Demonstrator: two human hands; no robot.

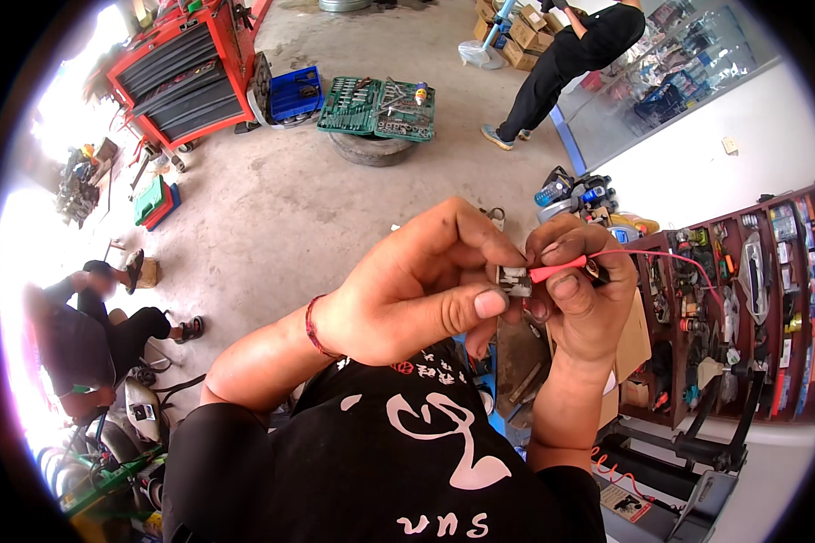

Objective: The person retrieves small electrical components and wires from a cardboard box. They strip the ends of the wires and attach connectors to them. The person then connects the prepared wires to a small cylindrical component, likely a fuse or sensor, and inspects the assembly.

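Observation:
Both hands meet in front of my chest. My left hand [417, 290] is closed, thumb and fingers pinching a small pale and metallic connector [514, 281]. Facing it, my right hand [584, 299] grips a red sleeve [557, 270] whose left end meets the connector. From the sleeve's side a thin red wire [666, 256] runs over my right fingers and curves down to the right. A small dark piece shows between the right fingers; what it is I cannot tell. The fingers hide part of the connector's far side.
A green tool case [378, 109] lies open on a tire [371, 149] ahead. Far left stands a red tool cabinet [186, 77]. One person [91, 330] sits at left; another [570, 63] stands at far right. Shelves with tools [743, 308] line the right wall.

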